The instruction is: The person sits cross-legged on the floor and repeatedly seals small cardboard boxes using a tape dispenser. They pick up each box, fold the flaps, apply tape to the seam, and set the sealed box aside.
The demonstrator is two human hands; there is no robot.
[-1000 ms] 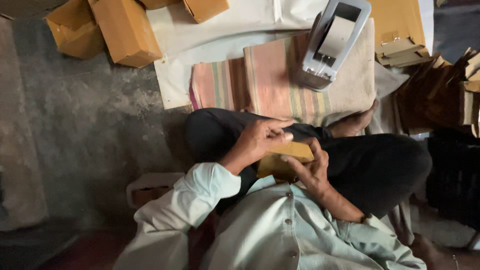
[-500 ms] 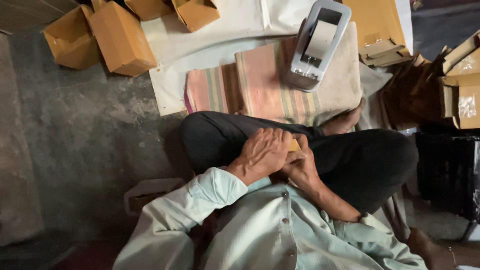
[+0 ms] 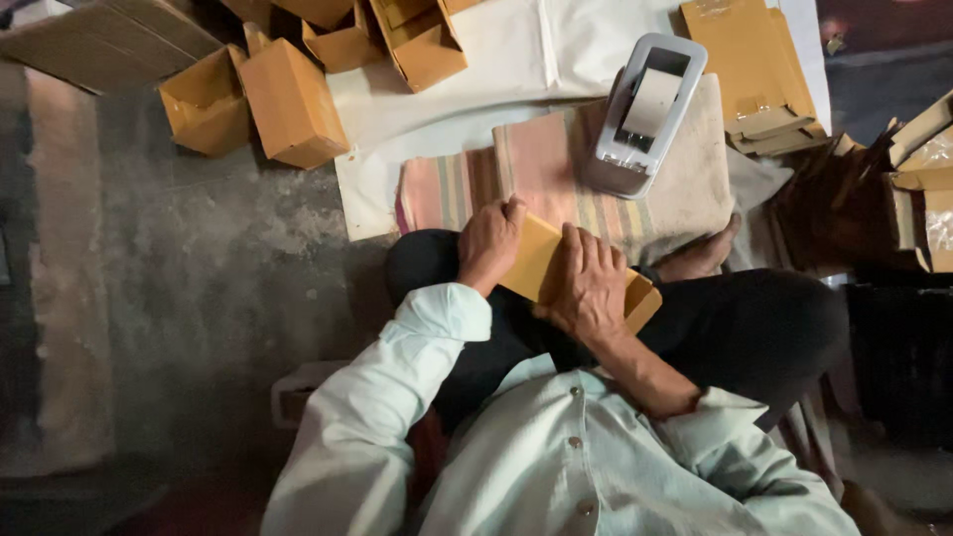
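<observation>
I sit cross-legged on the floor with a flat brown cardboard box blank (image 3: 536,260) across my lap. My left hand (image 3: 489,244) grips its left end, fingers curled over the far edge. My right hand (image 3: 589,285) lies flat on its middle and right part, pressing it down. The box's right end (image 3: 640,298) sticks out past my right hand. Just beyond, a grey-white tape dispenser (image 3: 645,111) with a roll of tape stands on a striped cloth (image 3: 526,169).
Several folded brown boxes (image 3: 293,99) lie at the upper left on white sheets (image 3: 516,50). Flat cardboard blanks (image 3: 749,69) are stacked at the upper right. More boxes (image 3: 918,179) pile at the right edge. Bare grey floor (image 3: 199,298) is to my left.
The cardboard piece has come out from under my hands, now lying longer and flatter across my lap. My left hand has shifted to its far end; my right hand presses on top.
</observation>
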